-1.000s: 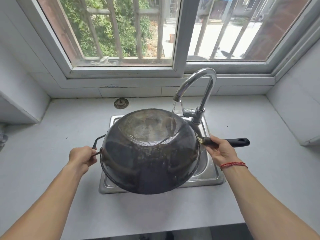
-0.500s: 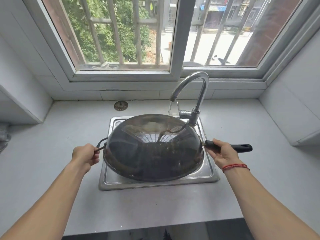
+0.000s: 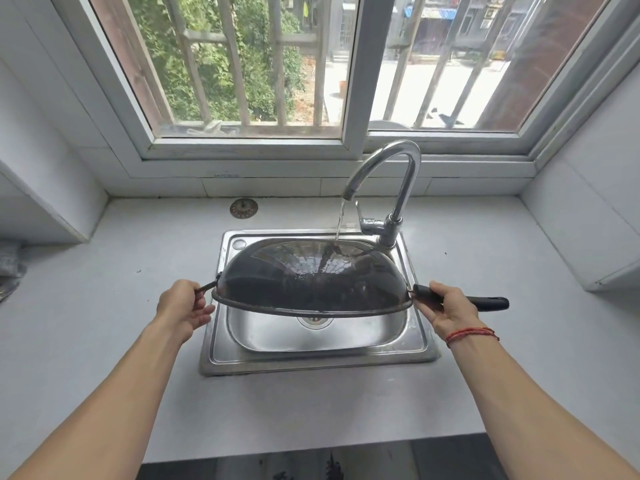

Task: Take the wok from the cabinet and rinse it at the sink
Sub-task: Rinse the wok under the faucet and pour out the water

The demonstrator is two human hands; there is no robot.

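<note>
A dark, worn wok (image 3: 311,278) hangs upside down over the steel sink (image 3: 318,341), its rounded underside facing up and wet. Water runs from the curved chrome faucet (image 3: 388,174) onto the far top of the wok. My left hand (image 3: 183,306) grips the small loop handle at the wok's left rim. My right hand (image 3: 446,306) holds the long black handle (image 3: 488,302), which points right. The wok's rim is roughly level, and the sink drain shows under its near edge.
A white counter (image 3: 104,323) surrounds the sink. A round drain strainer (image 3: 243,207) lies on the counter behind the sink. A barred window fills the back wall. White tiled walls close in at left and right. Some grey cloth sits at the far left edge.
The wok has tipped away from me, from its underside facing me to lying rim-down and lower over the sink. Both hands kept their grips. The water still runs.
</note>
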